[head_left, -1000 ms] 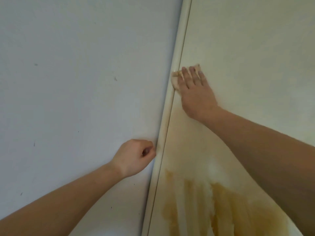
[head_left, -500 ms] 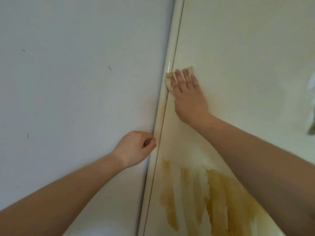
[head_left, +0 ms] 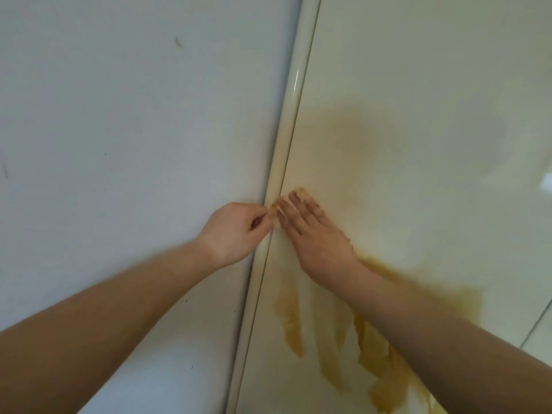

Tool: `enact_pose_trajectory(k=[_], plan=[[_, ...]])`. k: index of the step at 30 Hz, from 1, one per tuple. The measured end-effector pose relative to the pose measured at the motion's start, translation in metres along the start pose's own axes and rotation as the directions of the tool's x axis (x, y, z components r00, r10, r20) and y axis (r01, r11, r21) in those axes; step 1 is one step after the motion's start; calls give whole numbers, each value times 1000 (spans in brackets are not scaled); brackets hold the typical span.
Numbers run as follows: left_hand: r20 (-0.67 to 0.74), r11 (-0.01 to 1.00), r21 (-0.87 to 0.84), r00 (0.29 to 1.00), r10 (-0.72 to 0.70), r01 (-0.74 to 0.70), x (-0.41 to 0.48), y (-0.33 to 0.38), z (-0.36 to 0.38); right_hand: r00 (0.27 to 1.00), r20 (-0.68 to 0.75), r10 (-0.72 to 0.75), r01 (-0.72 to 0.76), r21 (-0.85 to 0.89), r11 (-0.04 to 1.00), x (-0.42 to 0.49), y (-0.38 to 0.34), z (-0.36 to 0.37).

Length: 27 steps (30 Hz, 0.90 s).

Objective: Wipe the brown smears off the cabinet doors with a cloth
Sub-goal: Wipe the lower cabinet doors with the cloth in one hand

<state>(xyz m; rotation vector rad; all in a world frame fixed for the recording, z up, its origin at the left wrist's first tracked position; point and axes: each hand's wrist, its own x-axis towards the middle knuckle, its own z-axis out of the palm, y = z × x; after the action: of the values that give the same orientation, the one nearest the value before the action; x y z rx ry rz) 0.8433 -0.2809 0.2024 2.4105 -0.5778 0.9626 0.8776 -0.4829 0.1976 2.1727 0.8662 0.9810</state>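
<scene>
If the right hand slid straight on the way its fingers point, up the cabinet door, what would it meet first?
The right hand presses the cloth flat on the cabinet door, fingers pointing up and left. Going on, it would probably meet the rounded door edge first, after some faintly smeared door.

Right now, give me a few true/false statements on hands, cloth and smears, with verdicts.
1. The right hand lies flat on the cloth against the cabinet door. True.
2. The left hand hangs open, away from the cloth. False: its fingers pinch the cloth's edge by the door's rounded trim.
3. The brown smears are all wiped off. False: streaks remain below the right hand.
4. The smears are on the door right of the trim. True.
5. The cloth is clean white. False: it looks brown-stained.
</scene>
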Motion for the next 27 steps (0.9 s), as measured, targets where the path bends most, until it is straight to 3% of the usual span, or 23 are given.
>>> enact_pose_trajectory(k=[2,4,6,8,10,12,14,16,18,21,24,25,27], plan=[[31,1000,25,999,12,-13,-6,-3,3,950,216,-226,218,58,974,-38,-35,13],[52,999,42,998,22,-24,-9,-4,-2,883,280,-378,371,79,925,-60,-28,15],[75,998,54,997,20,-24,-6,-2,-5,921,194,-338,343,5,939,-50,8,9],[80,1000,26,997,-4,2,-2,0,-3,991,15,-133,133,-29,991,-28,44,-4],[83,1000,-1,996,-29,30,0,5,6,1000,-18,10,-11,-65,998,-8,54,-13],[86,1000,17,996,-28,26,-5,8,18,997,69,-28,32,-58,998,-7,25,-9],[66,998,-3,996,-55,55,-13,8,27,958,205,-201,210,-23,977,-37,-17,20],[94,997,8,993,-72,72,-20,10,30,898,255,-359,366,24,930,-78,-32,32],[136,997,53,989,-57,50,-24,15,31,879,228,-418,425,20,905,-94,-7,20],[104,999,26,994,-34,31,-9,35,28,982,-1,-189,188,-80,979,-81,71,-19],[-3,999,-31,1000,-12,12,13,56,26,990,-127,67,-81,-113,990,-63,105,-37],[-16,1000,-28,1000,-8,8,17,60,27,991,-119,66,-81,-123,989,-71,90,-30],[-8,1000,-7,1000,-5,5,16,63,31,994,-5,-106,104,-119,987,-110,38,6]])
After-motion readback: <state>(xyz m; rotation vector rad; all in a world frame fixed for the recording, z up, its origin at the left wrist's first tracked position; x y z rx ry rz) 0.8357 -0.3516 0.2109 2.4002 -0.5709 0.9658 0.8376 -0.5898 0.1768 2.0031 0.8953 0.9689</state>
